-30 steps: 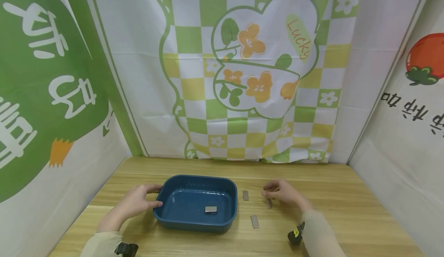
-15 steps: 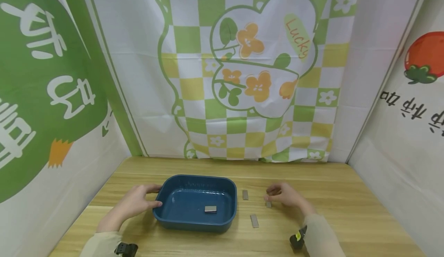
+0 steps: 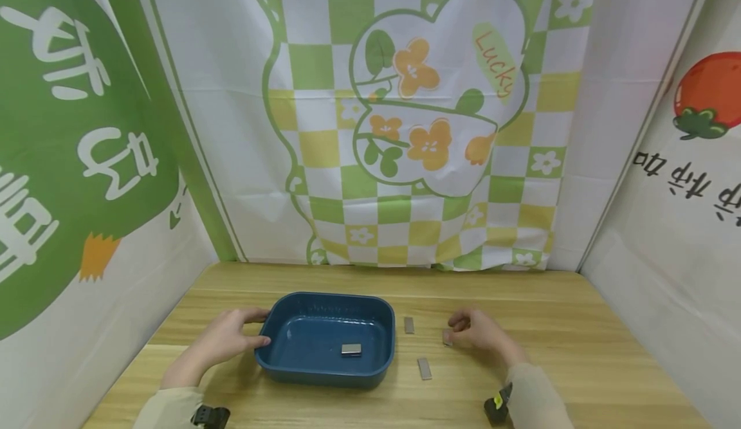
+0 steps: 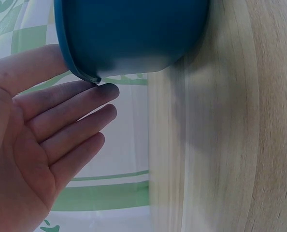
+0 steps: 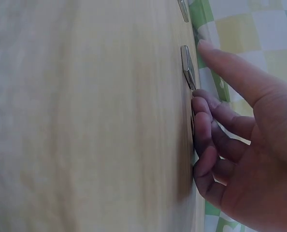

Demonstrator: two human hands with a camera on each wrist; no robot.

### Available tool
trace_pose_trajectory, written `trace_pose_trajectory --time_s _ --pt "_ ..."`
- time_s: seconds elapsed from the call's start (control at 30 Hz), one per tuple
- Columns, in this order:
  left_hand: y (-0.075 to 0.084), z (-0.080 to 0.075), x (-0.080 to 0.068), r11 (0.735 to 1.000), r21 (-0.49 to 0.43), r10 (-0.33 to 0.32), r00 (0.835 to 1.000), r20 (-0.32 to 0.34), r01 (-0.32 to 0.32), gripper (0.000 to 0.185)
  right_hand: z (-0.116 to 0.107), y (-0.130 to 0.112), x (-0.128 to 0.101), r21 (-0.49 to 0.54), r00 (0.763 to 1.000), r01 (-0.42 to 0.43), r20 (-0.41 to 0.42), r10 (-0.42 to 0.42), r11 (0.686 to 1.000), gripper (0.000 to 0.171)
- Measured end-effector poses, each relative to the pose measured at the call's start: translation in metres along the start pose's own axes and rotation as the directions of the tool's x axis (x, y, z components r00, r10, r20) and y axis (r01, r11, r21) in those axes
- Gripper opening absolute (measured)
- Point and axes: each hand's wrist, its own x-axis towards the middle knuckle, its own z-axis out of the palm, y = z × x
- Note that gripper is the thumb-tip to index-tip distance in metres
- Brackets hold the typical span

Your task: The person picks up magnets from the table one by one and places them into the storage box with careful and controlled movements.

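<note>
**Small metal bar under the right fingertips, tub steadied by the left**

Head view: the left hand rests against the near-left wall of the blue tub, fingers straight, thumb over the rim, nothing clasped. One metal bar lies inside the tub, to the right of that hand. The right hand sits on the desk with curled fingers pinching a small metal bar at its left edge. Two more bars lie between the hands: a far bar just beside the tub, and a near bar closer to the person. On the backdrop behind, a green oval label reads "Lucky"; the side panels carry large Chinese characters that I cannot read with confidence.

Left wrist view: the palm is open and flat, fingers straight, their tips touching the tub's rim.

Right wrist view: the fingertips curl down onto the desk and close against a bar at the end of a standing-looking bar just beyond them, the forefinger stretched past it. Whether the piece is already lifted clear cannot be told.

To do this well, I judge the thin bar should be tipped up on one edge, then gripped between thumb and forefinger, while the left hand keeps the tub from sliding.
</note>
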Motion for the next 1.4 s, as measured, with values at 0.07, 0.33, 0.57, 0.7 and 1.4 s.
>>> trace_pose_trajectory --time_s 0.07,0.33,0.57,0.7,1.4 --pt "0.0 0.0 0.0 1.0 0.002 0.0 1.0 -0.002 0.0 0.053 0.0 0.0 0.0 -0.019 1.0 -0.006 -0.004 0.006 1.0 0.045" --pt "0.001 -0.001 0.0 1.0 -0.01 -0.006 1.0 0.007 0.006 0.054 0.004 -0.001 0.002 -0.062 0.999 -0.025 -0.041 0.023 0.998 0.045" --pt "0.001 -0.001 -0.001 1.0 0.0 -0.008 1.0 0.003 0.008 0.054 0.006 0.0 0.002 -0.068 0.998 -0.032 -0.046 0.029 0.997 0.043" --pt "0.0 0.0 0.0 1.0 0.002 -0.005 1.0 0.001 0.005 0.054 0.005 0.003 0.002 -0.055 0.999 -0.025 -0.043 0.023 0.998 0.04" --pt "-0.001 0.0 0.0 1.0 0.005 -0.006 1.0 0.005 0.006 0.054 0.001 0.01 0.005 -0.026 0.998 -0.028 -0.05 0.027 0.999 0.028"
